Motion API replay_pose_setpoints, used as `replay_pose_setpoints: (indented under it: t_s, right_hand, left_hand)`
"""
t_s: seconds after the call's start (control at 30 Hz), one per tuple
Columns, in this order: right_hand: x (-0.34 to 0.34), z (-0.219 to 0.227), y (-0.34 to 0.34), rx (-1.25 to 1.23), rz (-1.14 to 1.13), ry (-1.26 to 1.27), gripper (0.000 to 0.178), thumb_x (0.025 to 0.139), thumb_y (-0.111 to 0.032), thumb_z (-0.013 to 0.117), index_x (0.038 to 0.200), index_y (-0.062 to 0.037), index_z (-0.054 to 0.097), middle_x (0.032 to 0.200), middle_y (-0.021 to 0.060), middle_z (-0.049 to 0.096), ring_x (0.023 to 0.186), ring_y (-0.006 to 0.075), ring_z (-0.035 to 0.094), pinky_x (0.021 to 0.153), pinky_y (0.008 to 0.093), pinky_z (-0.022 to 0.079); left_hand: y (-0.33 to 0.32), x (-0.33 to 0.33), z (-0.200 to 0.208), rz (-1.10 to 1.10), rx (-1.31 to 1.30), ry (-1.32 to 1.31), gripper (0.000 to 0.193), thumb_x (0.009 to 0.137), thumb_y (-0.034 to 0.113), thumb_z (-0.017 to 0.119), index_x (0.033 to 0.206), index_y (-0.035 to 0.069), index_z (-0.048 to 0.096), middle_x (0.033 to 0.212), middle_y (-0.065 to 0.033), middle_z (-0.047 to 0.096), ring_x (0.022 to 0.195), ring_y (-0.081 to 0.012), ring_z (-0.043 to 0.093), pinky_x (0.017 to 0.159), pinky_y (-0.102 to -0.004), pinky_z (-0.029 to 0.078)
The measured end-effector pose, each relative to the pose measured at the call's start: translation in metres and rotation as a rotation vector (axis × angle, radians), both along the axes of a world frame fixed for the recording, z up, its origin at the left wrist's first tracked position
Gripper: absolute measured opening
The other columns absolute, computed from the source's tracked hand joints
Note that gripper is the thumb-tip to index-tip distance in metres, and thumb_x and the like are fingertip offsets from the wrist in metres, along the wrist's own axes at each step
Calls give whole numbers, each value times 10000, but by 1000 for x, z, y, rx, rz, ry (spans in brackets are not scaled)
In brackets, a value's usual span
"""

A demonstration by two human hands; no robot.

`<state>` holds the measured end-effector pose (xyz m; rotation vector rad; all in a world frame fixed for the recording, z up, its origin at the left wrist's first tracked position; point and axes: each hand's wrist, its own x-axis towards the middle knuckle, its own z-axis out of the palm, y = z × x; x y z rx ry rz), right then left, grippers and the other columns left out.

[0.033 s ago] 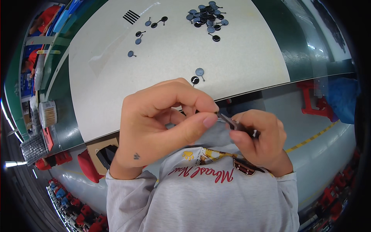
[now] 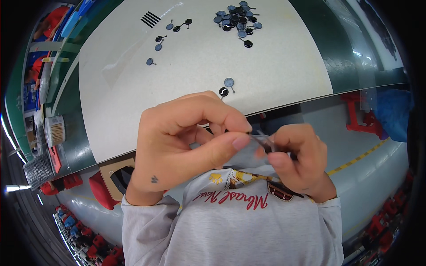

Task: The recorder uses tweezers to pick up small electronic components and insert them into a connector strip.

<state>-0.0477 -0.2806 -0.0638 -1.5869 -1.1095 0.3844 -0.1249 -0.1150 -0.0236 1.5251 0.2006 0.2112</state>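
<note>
My left hand [image 2: 177,137] is closed in a pinch. A small dark piece [image 2: 249,132] shows between thumb and forefinger; most of it is hidden. My right hand [image 2: 299,155] grips a small dark metal two-pronged tool [image 2: 266,144], blurred by motion, perhaps tweezers or snips. Its tips stand slightly apart and point at the left fingertips; I cannot tell whether they touch the piece. Just beyond my left hand, a grey disc with a thin tail [image 2: 229,82] and a glossy black disc [image 2: 223,91] lie on the pale table sheet [image 2: 191,66].
A heap of tailed discs [image 2: 237,20] sits at the far right of the sheet. Several loose discs [image 2: 159,47] and a row of black strips [image 2: 151,19] lie far left. A tub of thin sticks [image 2: 56,131] stands at the left edge. A red stool [image 2: 361,119] is at right.
The tool's prongs have spread apart, where before they looked together. My right hand has shifted slightly; my left hand has barely moved.
</note>
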Motion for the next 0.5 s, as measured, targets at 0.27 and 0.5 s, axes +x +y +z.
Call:
replay_pose_setpoints:
  t_s: [0.27,0.5]
  right_hand:
    - [6,6,5,67,323,1169,237,862,-230,370,817,3,376,538,130,531,315,57,393,281,158,264]
    - [14,10,6,-68,494,1416,251,866,-233,351,816,12,378,518,141,523,277,67,360,274,169,263]
  left_hand:
    - [1,2,-1,-37,-129,-26,144,673,36,607,730,-59,514,639,-118,485,367,-82,418,313,-169,333]
    - [3,-1,0,-96,-202,3,109,674,-50,601,775,-63,562,721,-85,546,587,-66,488,427,-140,375]
